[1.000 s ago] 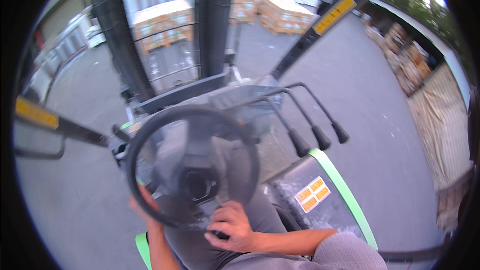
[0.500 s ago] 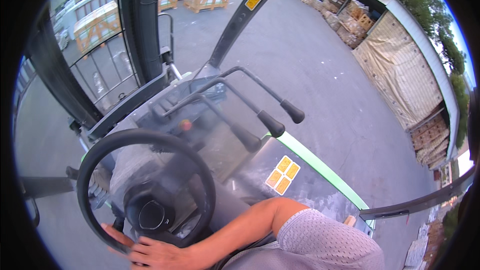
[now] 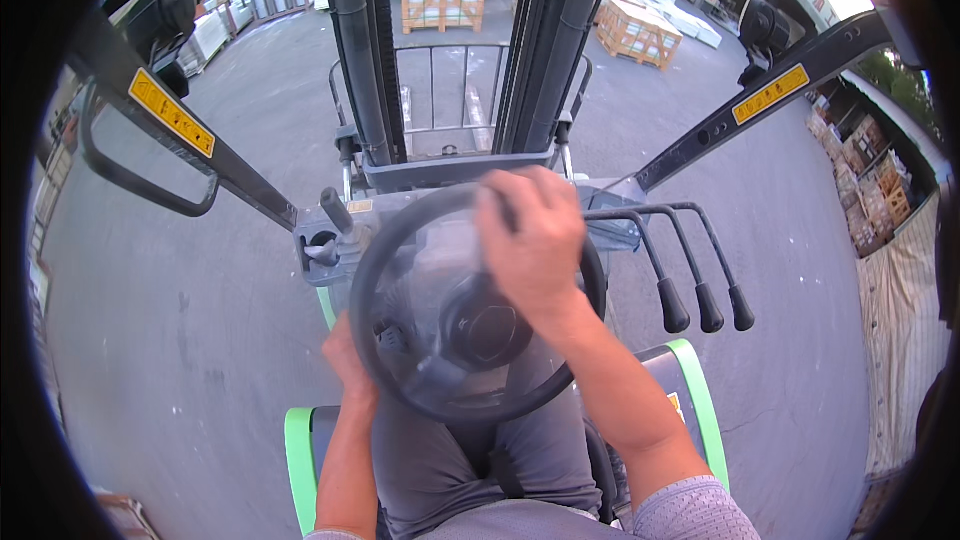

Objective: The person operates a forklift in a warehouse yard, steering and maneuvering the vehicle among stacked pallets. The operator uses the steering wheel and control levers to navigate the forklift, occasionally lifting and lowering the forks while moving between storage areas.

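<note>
The black steering wheel [image 3: 470, 412] of a forklift sits in front of me, its spokes and hub smeared by motion. My right hand [image 3: 530, 245] is closed over the upper right of its rim, fingers curled and slightly blurred. At the lower left of the rim, my left hand [image 3: 346, 355] is closed against it, with some fingers hidden. To the right of the wheel stand three levers with black knobs [image 3: 709, 308], touched by neither hand. A short black lever [image 3: 336, 210] rises from the console left of the wheel.
Ahead stand the dark mast [image 3: 360, 60] and a load guard [image 3: 465, 90]. Beyond them, wooden crates [image 3: 443, 2] [image 3: 640, 32] rest on grey pavement. Black pillars with yellow labels [image 3: 172, 112] flank the cab. A tarp-covered shed [image 3: 905, 310] lies along the right side.
The view has swung from a tilted look to straight ahead, centring the wheel and mast. My right hand has gone from the wheel's lower rim to its upper right.
</note>
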`<state>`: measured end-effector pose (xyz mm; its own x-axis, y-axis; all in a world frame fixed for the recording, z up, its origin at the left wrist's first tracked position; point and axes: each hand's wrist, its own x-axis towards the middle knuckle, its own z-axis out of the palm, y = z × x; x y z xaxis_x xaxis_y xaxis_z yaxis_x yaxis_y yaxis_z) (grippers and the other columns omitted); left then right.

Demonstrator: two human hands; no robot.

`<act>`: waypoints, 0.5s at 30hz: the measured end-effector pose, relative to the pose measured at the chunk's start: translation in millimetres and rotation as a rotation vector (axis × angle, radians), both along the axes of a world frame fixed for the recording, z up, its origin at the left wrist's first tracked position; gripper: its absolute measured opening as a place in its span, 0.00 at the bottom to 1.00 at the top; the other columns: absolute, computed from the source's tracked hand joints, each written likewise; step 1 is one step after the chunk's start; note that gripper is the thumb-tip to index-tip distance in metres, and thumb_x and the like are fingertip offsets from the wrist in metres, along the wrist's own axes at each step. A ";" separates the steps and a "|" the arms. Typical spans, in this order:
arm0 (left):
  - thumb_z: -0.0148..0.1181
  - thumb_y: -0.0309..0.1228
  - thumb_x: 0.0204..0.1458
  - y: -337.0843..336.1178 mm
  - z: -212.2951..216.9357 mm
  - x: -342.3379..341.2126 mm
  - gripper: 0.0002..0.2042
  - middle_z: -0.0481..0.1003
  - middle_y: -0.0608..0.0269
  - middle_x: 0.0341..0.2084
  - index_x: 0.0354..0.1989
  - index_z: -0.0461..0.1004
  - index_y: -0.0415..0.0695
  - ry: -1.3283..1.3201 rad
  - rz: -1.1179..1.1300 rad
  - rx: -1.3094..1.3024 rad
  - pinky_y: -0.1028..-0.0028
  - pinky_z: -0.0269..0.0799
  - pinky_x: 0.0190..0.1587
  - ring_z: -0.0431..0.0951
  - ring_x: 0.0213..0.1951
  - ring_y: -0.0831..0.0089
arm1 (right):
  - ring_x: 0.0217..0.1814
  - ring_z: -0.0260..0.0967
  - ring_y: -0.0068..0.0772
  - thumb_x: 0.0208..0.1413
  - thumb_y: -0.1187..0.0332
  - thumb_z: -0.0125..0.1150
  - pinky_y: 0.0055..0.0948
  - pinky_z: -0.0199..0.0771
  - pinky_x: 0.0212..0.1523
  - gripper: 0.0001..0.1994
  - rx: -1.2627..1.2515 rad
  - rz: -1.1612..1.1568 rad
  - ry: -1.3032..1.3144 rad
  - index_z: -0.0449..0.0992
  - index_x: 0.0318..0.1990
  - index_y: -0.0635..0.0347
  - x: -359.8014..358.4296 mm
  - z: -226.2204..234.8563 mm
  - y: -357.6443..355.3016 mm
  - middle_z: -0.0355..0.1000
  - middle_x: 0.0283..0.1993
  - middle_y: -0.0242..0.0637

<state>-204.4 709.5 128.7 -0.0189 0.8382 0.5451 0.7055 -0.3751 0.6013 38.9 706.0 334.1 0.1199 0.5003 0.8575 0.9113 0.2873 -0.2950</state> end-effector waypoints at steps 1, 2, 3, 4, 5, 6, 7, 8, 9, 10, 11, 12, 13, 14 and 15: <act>0.60 0.27 0.52 -1.4 4.9 1.1 0.03 0.74 0.53 0.22 0.29 0.75 0.42 0.012 0.002 -0.003 0.58 0.69 0.26 0.78 0.25 0.51 | 0.39 0.73 0.47 0.53 0.76 0.68 0.42 0.73 0.44 0.06 0.003 -0.041 0.034 0.81 0.39 0.61 10.3 -3.7 -10.0 0.76 0.36 0.41; 0.60 0.27 0.52 0.6 8.0 5.5 0.03 0.75 0.53 0.22 0.30 0.75 0.42 0.005 -0.009 -0.011 0.59 0.70 0.27 0.78 0.25 0.51 | 0.39 0.72 0.44 0.53 0.74 0.69 0.41 0.70 0.44 0.07 0.000 -0.052 0.068 0.80 0.39 0.58 26.2 -7.4 -20.3 0.74 0.35 0.38; 0.60 0.27 0.52 3.6 9.6 10.0 0.03 0.75 0.53 0.23 0.30 0.75 0.43 -0.001 -0.021 -0.019 0.60 0.70 0.27 0.79 0.25 0.51 | 0.39 0.72 0.44 0.53 0.74 0.68 0.41 0.71 0.43 0.07 -0.011 -0.087 0.079 0.80 0.40 0.58 39.6 -13.0 -34.9 0.74 0.35 0.38; 0.61 0.27 0.53 5.3 11.1 11.2 0.03 0.76 0.54 0.23 0.31 0.76 0.43 -0.045 -0.013 -0.004 0.60 0.71 0.27 0.80 0.26 0.51 | 0.39 0.72 0.44 0.53 0.75 0.68 0.41 0.71 0.43 0.07 -0.032 -0.116 0.115 0.80 0.40 0.59 49.0 -20.5 -46.9 0.74 0.36 0.39; 0.61 0.28 0.53 9.1 11.2 12.4 0.03 0.76 0.55 0.24 0.31 0.76 0.43 -0.066 -0.040 -0.035 0.60 0.72 0.27 0.80 0.26 0.51 | 0.39 0.72 0.44 0.53 0.75 0.68 0.41 0.71 0.42 0.07 -0.076 -0.144 0.170 0.80 0.40 0.59 57.0 -28.8 -58.9 0.74 0.36 0.40; 0.62 0.28 0.54 8.3 12.0 8.9 0.03 0.76 0.55 0.24 0.31 0.76 0.43 -0.087 -0.051 -0.056 0.59 0.72 0.27 0.80 0.27 0.51 | 0.40 0.72 0.44 0.53 0.76 0.68 0.41 0.71 0.42 0.08 -0.077 -0.153 0.185 0.80 0.41 0.60 59.2 -35.9 -71.8 0.74 0.37 0.41; 0.62 0.28 0.54 9.1 12.7 4.7 0.03 0.76 0.55 0.24 0.31 0.77 0.43 -0.108 -0.063 -0.077 0.59 0.72 0.28 0.80 0.27 0.51 | 0.40 0.72 0.44 0.53 0.76 0.67 0.41 0.72 0.41 0.08 -0.100 -0.161 0.219 0.80 0.41 0.60 56.2 -43.3 -82.1 0.74 0.38 0.42; 0.62 0.29 0.55 4.8 14.4 -3.2 0.03 0.76 0.55 0.24 0.32 0.77 0.43 -0.088 -0.028 -0.056 0.59 0.73 0.28 0.80 0.27 0.51 | 0.40 0.72 0.44 0.53 0.76 0.67 0.41 0.72 0.41 0.09 -0.144 -0.150 0.280 0.80 0.41 0.60 46.0 -49.3 -95.2 0.74 0.38 0.43; 0.62 0.29 0.55 -1.0 17.8 -13.4 0.03 0.76 0.55 0.24 0.33 0.77 0.43 -0.068 0.008 -0.035 0.59 0.73 0.29 0.81 0.28 0.51 | 0.40 0.72 0.44 0.53 0.77 0.66 0.40 0.72 0.40 0.09 -0.147 -0.130 0.294 0.80 0.42 0.60 30.7 -55.7 -106.4 0.74 0.39 0.43; 0.62 0.29 0.56 -5.4 22.5 -23.7 0.03 0.76 0.54 0.24 0.33 0.78 0.43 -0.035 0.031 -0.039 0.58 0.73 0.30 0.81 0.29 0.50 | 0.40 0.72 0.43 0.53 0.78 0.66 0.40 0.72 0.40 0.10 -0.158 -0.119 0.331 0.80 0.43 0.60 14.5 -61.1 -117.6 0.74 0.39 0.43; 0.61 0.28 0.56 -8.0 27.3 -26.9 0.03 0.77 0.54 0.25 0.35 0.78 0.43 -0.059 0.031 -0.037 0.58 0.74 0.31 0.81 0.30 0.50 | 0.40 0.72 0.42 0.53 0.79 0.65 0.39 0.72 0.39 0.10 -0.213 -0.106 0.373 0.80 0.43 0.61 -2.9 -64.6 -135.3 0.74 0.39 0.44; 0.61 0.28 0.57 -6.3 33.0 -31.5 0.03 0.77 0.53 0.26 0.37 0.78 0.43 -0.067 0.063 -0.092 0.58 0.74 0.33 0.81 0.31 0.50 | 0.38 0.72 0.40 0.53 0.79 0.64 0.36 0.72 0.38 0.10 -0.157 -0.130 0.301 0.80 0.43 0.60 -14.9 -69.8 -141.2 0.74 0.40 0.43; 0.59 0.26 0.57 6.8 36.7 -22.1 0.03 0.78 0.55 0.28 0.38 0.78 0.44 -0.032 -0.006 -0.179 0.58 0.74 0.35 0.81 0.32 0.50 | 0.37 0.71 0.38 0.53 0.80 0.63 0.34 0.71 0.37 0.11 -0.110 -0.134 0.224 0.80 0.44 0.60 -19.2 -72.7 -141.7 0.74 0.41 0.42; 0.57 0.25 0.58 18.9 41.3 -16.6 0.03 0.77 0.57 0.28 0.36 0.77 0.45 -0.023 -0.034 0.027 0.57 0.74 0.33 0.80 0.32 0.54 | 0.35 0.69 0.32 0.54 0.82 0.61 0.31 0.69 0.35 0.12 -0.117 -0.153 0.246 0.80 0.44 0.60 -19.6 -79.2 -131.9 0.73 0.42 0.40; 0.56 0.26 0.59 56.5 42.6 9.0 0.04 0.74 0.59 0.25 0.31 0.74 0.48 0.063 0.037 0.046 0.57 0.73 0.29 0.79 0.28 0.55 | 0.33 0.62 0.22 0.56 0.83 0.58 0.25 0.63 0.34 0.12 -0.112 -0.122 0.232 0.79 0.45 0.61 -2.4 -83.4 -106.5 0.72 0.43 0.33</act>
